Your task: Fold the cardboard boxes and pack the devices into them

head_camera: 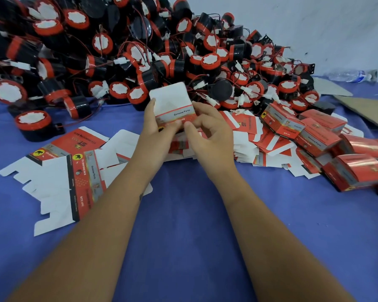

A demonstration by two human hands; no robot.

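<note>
Here, both hands hold one flat cardboard box (172, 103) upright above the blue tabletop (183, 214): the left hand (154, 125) grips its left edge, the right hand (207, 129) pinches its lower right corner, fingers (189, 127) curled, before the heap of devices (140, 51).

matt blue cloth (183, 214) covers the table; glossy red printed card boxes (356, 171); black and red plastic devices (210, 61); brown cardboard sheet (367, 110).

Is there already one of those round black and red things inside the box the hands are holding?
No, the box held by the left hand and right hand looks flat, not yet opened.
</note>
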